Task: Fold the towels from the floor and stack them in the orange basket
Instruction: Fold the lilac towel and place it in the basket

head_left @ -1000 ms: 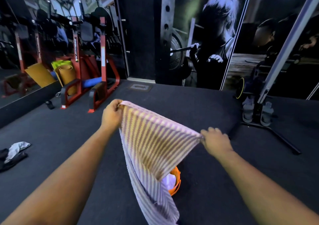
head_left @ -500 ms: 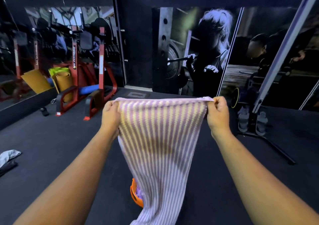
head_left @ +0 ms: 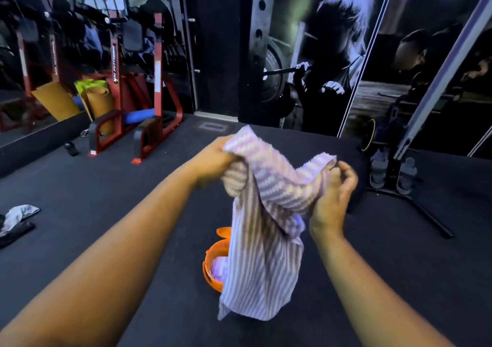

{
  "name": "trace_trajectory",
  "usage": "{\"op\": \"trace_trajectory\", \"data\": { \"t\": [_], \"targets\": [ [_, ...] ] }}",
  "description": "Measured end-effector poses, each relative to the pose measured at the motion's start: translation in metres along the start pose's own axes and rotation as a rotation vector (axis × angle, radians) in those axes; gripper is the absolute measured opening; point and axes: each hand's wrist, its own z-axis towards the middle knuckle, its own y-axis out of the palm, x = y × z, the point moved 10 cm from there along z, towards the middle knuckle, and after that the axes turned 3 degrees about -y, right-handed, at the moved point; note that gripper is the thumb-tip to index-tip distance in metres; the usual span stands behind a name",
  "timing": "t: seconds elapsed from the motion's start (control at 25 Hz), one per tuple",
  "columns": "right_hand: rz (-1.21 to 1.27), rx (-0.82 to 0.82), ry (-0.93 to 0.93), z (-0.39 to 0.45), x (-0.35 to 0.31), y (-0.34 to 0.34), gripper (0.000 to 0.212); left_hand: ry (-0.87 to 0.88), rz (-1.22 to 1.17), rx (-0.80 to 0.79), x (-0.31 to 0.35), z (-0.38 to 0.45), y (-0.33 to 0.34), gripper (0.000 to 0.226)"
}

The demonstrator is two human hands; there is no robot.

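A purple-and-yellow striped towel (head_left: 269, 229) hangs in the air in front of me, bunched at the top. My left hand (head_left: 213, 160) grips one upper corner. My right hand (head_left: 334, 195) pinches the other upper edge, close to the left hand. The towel's lower part drapes down over the orange basket (head_left: 213, 266) on the black floor, hiding most of it. A folded light purple towel (head_left: 219, 268) shows inside the basket.
Grey and dark cloths (head_left: 16, 221) lie on the floor at far left. A red metal gym frame (head_left: 149, 112) with rolled mats (head_left: 98, 104) stands at back left. A black stand with a long floor leg (head_left: 415, 205) is on the right.
The towel was stretched wide and flat between my hands; now my hands have come closer together and lower, and the top edge sags and bunches between them.
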Motion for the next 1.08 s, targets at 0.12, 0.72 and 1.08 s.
{"op": "trace_trajectory", "data": {
  "t": [0.12, 0.72, 1.08],
  "targets": [
    [-0.186, -0.494, 0.198, -0.067, 0.066, 0.033, 0.116, -0.121, -0.425, 0.077, 0.014, 0.010, 0.014, 0.055],
    [-0.135, -0.275, 0.400, -0.028, 0.074, 0.057, 0.039, -0.415, -0.106, -0.316, -0.225, -0.091, 0.110, 0.101],
    [-0.309, -0.346, 0.659, -0.008, 0.098, 0.028, 0.036, -0.184, -0.015, 0.074, -0.184, -0.079, 0.073, 0.025]
  ]
}}
